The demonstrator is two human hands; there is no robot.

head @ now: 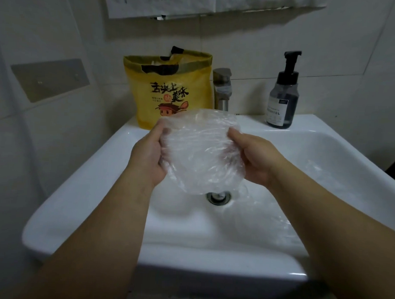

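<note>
Both my hands hold a crumpled clear plastic bag (200,149) above a white sink (83,199). My left hand (148,152) grips the bag's left edge, thumb on the near side and fingers behind the plastic. On the bag's right edge my right hand (253,155) grips the same way. The bag hangs just above the metal drain (218,197). Whether anything is inside the bag I cannot make out.
A yellow printed bag (171,90) stands on the sink's back ledge at left. The metal tap (222,89) is behind the plastic bag. A dark pump soap bottle (283,96) stands at the back right. More clear plastic film (276,223) lies in the basin's right side.
</note>
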